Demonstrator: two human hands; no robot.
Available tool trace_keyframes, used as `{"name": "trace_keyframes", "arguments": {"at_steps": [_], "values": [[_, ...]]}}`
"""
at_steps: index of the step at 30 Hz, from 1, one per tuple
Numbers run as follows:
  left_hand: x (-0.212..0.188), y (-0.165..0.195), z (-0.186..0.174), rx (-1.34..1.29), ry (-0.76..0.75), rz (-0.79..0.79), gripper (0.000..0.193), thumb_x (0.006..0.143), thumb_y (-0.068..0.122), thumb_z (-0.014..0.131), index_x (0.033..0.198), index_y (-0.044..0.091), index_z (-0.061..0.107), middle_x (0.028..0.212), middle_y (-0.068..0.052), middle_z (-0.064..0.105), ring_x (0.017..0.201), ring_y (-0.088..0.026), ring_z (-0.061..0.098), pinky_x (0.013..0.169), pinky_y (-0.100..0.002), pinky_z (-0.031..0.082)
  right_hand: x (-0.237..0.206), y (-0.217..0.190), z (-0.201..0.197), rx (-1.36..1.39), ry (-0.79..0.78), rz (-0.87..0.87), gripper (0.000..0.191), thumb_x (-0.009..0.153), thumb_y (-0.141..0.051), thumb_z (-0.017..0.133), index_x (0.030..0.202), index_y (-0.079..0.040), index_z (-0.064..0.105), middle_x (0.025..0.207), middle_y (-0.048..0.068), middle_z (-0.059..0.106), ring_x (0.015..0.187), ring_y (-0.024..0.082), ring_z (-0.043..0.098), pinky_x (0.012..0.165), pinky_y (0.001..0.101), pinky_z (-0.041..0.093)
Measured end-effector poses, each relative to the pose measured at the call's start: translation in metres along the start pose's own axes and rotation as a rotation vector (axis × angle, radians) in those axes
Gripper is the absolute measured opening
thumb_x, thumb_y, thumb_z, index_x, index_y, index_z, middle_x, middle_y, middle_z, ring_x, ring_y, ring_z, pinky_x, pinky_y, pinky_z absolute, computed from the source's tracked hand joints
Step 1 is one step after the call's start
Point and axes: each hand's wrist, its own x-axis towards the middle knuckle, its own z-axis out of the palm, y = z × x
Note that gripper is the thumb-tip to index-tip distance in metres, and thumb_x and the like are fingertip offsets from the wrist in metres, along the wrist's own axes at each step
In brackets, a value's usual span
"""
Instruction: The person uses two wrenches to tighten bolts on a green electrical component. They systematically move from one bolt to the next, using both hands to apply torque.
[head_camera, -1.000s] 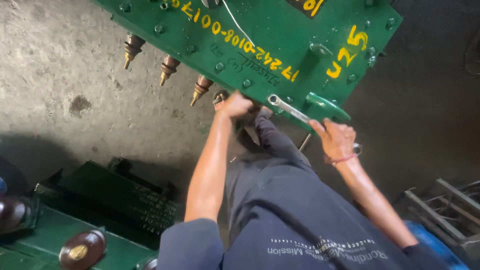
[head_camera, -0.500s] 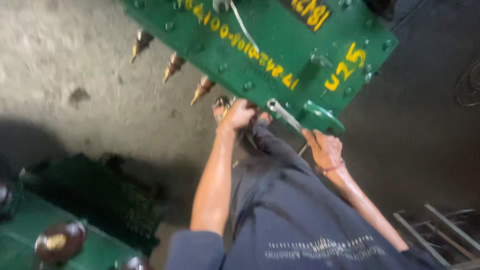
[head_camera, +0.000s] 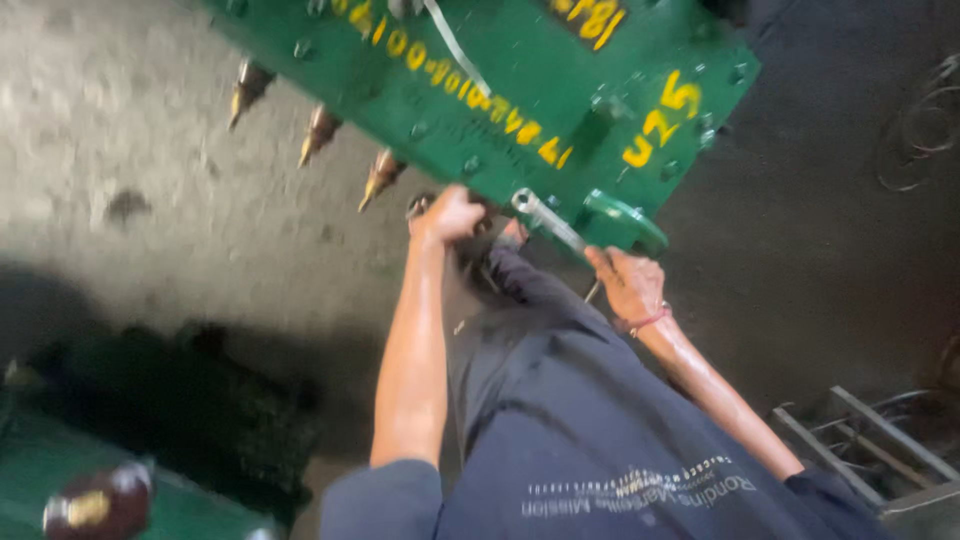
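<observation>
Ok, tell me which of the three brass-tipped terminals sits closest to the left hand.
The rightmost terminal, lowest in the row, just up-left of the left hand; the other two lie farther left.

A rough grey concrete floor (head_camera: 150, 150) carries the big green metal tank (head_camera: 560, 90) and a metal frame (head_camera: 880, 450).

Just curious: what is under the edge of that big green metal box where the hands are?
The left hand grips beneath the green box rim, right hand holds a wrench there. Below lies grey concrete floor. What the left hand grasps is hidden.
</observation>
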Motion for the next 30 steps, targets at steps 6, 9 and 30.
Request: {"name": "trace_keyframes", "arguments": {"at_steps": [6, 9, 30], "values": [[-0.012, -0.019, 0.049, -0.697, 0.33, 0.195, 0.035, 0.099, -0.001, 0.057, 0.132, 0.004, 0.069, 0.1, 0.002, 0.071, 0.071, -0.006, 0.054, 0.059, -0.022, 0.043, -0.007, -0.017, -0.004, -0.016, 0.032, -0.04, 0.041, 0.106, -0.041, 0.057, 0.085, -0.007, 0.068, 0.068, 0.015, 0.066, 0.064, 0.039, 0.066, 0.059, 0.0477, 0.047], [-0.012, -0.016, 0.11, -0.982, 0.468, 0.137, 0.042, 0.096, 0.001, 0.06, 0.136, 0.011, 0.057, 0.094, 0.002, 0.069, 0.073, -0.008, 0.061, 0.058, -0.026, 0.051, -0.013, -0.021, -0.003, -0.04, 0.128, -0.12, 0.039, 0.108, -0.04, 0.058, 0.091, -0.006, 0.07, 0.067, 0.018, 0.063, 0.064, 0.04, 0.065, 0.059, 0.0476, 0.046], [-0.017, -0.019, 0.085, -0.867, 0.517, 0.216, 0.023, 0.1, 0.005, 0.068, 0.121, -0.002, 0.071, 0.085, -0.007, 0.072, 0.061, -0.014, 0.063, 0.05, -0.028, 0.047, 0.012, -0.003, -0.02, -0.136, -0.158, 0.086, 0.056, 0.106, -0.058, 0.043, 0.087, -0.012, 0.069, 0.071, 0.013, 0.068, 0.075, 0.038, 0.069, 0.072, 0.048, 0.05]]}}
